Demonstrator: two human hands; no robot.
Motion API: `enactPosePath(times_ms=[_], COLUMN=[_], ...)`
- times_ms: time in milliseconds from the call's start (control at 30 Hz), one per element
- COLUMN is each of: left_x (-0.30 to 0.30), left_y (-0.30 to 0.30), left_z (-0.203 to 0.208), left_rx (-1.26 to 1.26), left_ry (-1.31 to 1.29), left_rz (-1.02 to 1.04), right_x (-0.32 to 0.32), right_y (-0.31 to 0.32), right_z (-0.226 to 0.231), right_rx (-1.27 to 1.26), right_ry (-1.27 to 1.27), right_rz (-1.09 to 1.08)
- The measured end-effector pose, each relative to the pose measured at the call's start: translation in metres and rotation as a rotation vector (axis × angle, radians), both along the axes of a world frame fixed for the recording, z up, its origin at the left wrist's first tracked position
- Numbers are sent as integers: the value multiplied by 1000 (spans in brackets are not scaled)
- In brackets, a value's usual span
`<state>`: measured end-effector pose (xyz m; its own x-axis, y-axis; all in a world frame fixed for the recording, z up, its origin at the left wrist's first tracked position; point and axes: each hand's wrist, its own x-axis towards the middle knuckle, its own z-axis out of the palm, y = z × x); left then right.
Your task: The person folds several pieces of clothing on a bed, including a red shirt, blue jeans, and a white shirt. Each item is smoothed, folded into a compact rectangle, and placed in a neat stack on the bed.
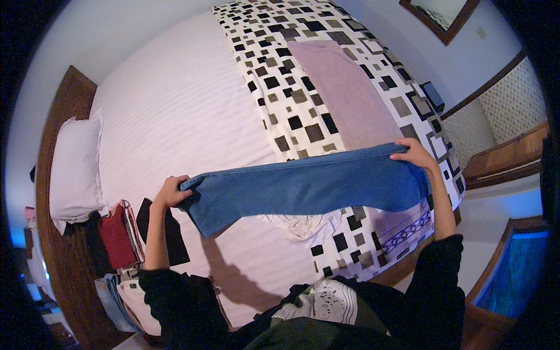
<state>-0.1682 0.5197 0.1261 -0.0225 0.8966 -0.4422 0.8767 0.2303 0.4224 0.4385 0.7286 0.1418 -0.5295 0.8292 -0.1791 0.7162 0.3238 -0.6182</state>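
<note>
A folded pair of blue denim jeans (303, 185) hangs stretched in mid-air above a bed, its long axis running from about nine o'clock to three o'clock across my view, tilted slightly upward toward three. From my remote seat I read both ends as held: the left hand (170, 192) has its fingers closed around the nine o'clock end, where the cloth flares and droops down toward seven o'clock, and the right hand (415, 155) is clamped over the top edge at the three o'clock end, fingers curled on the denim. Neither hand is nearer than the other; each sits right at its own end of the garment, so the jeans lie directly between the two grips. Both forearms wear black sleeves (175, 291) that rise from six o'clock.

Beneath the jeans, a crumpled white garment (303, 224) lies on the bed, just below the denim's lower edge. The white striped bedsheet (175, 111) spreads toward eleven o'clock, and a black, grey and white square-patterned bed runner (280, 76) crosses the mattress toward twelve. A flat mauve towel (344, 93) rests on that runner, well above the jeans. At nine o'clock a white pillow (73, 169) leans by the dark wooden headboard (49, 192). At eight o'clock, a stack of folded clothes with a dark red piece (118, 239) sits at the mattress edge.
</note>
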Motion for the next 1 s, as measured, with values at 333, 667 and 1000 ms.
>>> enactPosePath(times_ms=[333, 667, 1000], left_x=[42, 22, 24], left_y=[-96, -42, 1], left_z=[-45, -102, -117], left_rx=[223, 8, 162], left_ry=[471, 379, 122], left_rz=[-252, -38, -120], right_x=[33, -47, -55], right_y=[-74, -31, 32], right_z=[37, -50, -51], right_rx=[209, 472, -241], right_ry=[-27, -232, -501], right_rz=[22, 37, 158])
